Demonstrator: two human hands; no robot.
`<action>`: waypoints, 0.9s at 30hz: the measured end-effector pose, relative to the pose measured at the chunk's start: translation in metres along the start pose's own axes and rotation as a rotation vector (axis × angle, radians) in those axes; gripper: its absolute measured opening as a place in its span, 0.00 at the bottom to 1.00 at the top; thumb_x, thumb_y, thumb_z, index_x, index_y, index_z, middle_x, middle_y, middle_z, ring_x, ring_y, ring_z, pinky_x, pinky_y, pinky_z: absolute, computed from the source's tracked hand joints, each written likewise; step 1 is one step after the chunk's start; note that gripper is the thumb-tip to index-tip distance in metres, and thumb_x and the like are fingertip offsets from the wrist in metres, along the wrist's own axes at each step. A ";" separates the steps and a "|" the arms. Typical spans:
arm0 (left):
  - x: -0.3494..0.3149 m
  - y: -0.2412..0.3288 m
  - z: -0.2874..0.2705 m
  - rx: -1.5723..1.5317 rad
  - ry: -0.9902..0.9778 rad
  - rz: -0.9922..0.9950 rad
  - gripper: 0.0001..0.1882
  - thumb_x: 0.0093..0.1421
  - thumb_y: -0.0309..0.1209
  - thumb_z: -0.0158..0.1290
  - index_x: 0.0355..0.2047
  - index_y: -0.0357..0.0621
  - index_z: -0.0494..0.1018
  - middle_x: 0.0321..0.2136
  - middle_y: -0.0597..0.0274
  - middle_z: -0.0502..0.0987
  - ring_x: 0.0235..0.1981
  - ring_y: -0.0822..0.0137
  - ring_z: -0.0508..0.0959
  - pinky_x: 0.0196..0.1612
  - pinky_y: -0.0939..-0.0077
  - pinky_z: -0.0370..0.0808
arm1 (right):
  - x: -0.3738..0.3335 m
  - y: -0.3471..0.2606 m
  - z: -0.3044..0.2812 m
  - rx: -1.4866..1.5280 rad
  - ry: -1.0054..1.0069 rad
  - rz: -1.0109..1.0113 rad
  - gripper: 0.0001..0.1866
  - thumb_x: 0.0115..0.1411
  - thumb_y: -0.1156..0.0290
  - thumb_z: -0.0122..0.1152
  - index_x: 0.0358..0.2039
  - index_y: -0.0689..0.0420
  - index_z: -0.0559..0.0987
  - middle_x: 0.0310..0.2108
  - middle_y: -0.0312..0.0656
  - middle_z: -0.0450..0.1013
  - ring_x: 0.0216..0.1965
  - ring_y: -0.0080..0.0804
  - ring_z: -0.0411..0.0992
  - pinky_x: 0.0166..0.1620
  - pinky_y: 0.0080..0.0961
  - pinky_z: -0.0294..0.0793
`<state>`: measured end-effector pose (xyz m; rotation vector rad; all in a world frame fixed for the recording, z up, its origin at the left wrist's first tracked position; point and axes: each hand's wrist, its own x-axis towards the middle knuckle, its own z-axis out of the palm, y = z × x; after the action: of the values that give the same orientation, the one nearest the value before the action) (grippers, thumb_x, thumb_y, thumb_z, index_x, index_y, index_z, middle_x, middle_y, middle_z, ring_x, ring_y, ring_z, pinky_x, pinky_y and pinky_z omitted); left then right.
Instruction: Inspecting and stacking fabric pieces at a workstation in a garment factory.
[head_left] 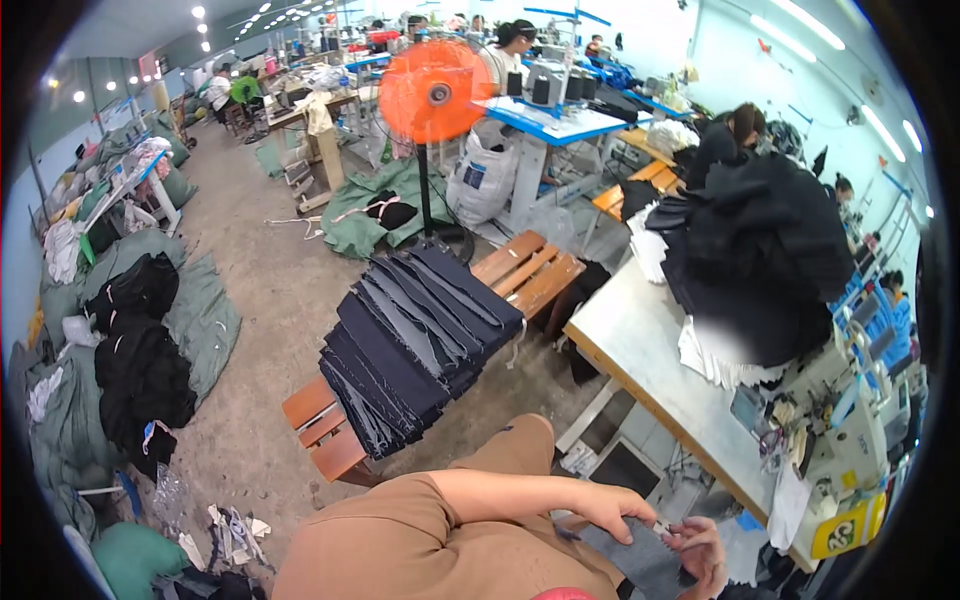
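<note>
In front of my lap, low at the right, my left hand [618, 510] pinches a dark grey-blue piece of fabric [628, 558] at its upper edge. My right hand [700, 552] is close beside it, fingers bent and pressed together at the fabric's other side. A small pale thing [661, 528] shows between the two hands, too small to name. Left of the sewing table, a fanned stack of dark navy cut fabric pieces [420, 335] with frayed edges lies across a wooden bench [330, 430].
The white-topped sewing table [650, 330] carries a big heap of black fabric [760, 250] and a sewing machine [840, 450]. An orange fan [437, 92] stands beyond the bench. Green sacks and a black cloth pile [145, 375] line the left floor. Several people work farther back.
</note>
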<state>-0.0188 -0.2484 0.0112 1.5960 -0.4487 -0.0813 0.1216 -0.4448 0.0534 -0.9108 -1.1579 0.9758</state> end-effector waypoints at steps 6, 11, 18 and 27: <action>-0.005 0.024 -0.030 0.031 -0.071 0.022 0.24 0.47 0.24 0.53 0.47 0.37 0.68 0.44 0.56 0.74 0.47 0.64 0.71 0.52 0.71 0.65 | -0.010 -0.008 0.030 -0.763 0.197 0.590 0.13 0.58 0.75 0.53 0.44 0.62 0.73 0.38 0.45 0.72 0.41 0.33 0.69 0.45 0.29 0.68; -0.014 0.034 -0.034 0.019 0.015 0.119 0.23 0.44 0.26 0.54 0.45 0.40 0.69 0.35 0.59 0.73 0.37 0.67 0.71 0.42 0.74 0.68 | -0.014 -0.009 0.031 -0.701 0.344 0.482 0.14 0.57 0.77 0.55 0.45 0.62 0.71 0.39 0.45 0.70 0.40 0.33 0.67 0.43 0.26 0.66; -0.012 0.028 -0.026 0.165 0.071 0.169 0.22 0.44 0.32 0.55 0.41 0.38 0.69 0.33 0.55 0.70 0.37 0.62 0.69 0.41 0.71 0.67 | -0.004 0.008 0.041 -0.629 0.535 0.243 0.05 0.58 0.77 0.54 0.35 0.62 0.72 0.25 0.34 0.66 0.25 0.20 0.60 0.29 0.20 0.62; 0.005 0.006 0.002 -0.059 0.153 0.044 0.20 0.46 0.36 0.58 0.34 0.35 0.67 0.28 0.55 0.71 0.34 0.65 0.69 0.41 0.72 0.65 | 0.000 0.016 0.037 -0.604 0.633 0.125 0.03 0.59 0.77 0.51 0.34 0.61 0.73 0.27 0.35 0.68 0.25 0.20 0.61 0.30 0.19 0.63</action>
<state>-0.0165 -0.2520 0.0181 1.5212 -0.3588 0.0599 0.0829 -0.4369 0.0446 -1.6484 -0.8492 0.3590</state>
